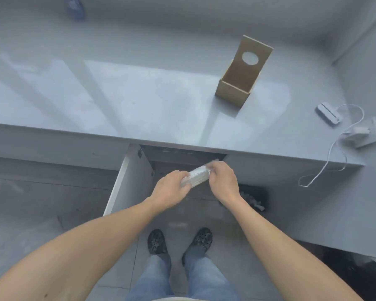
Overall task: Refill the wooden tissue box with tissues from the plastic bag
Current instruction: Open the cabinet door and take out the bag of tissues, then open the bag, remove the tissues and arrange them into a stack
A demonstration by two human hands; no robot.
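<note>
The wooden tissue box (234, 92) stands on the grey counter (139, 101) at the right, its lid with a round hole tilted up and open. In front of the open cabinet below the counter edge I hold a pack of white tissues in clear plastic (199, 174). My left hand (172, 190) grips its left end. My right hand (223, 181) pinches the plastic at its right end. The inside of the box is hidden from this angle.
A white cabinet door (128, 181) swings open to the left of my hands. A white charger (356, 133) with a loose cable and a small white device (328, 114) lie at the counter's right end. A dark bin (253, 197) stands on the floor at right.
</note>
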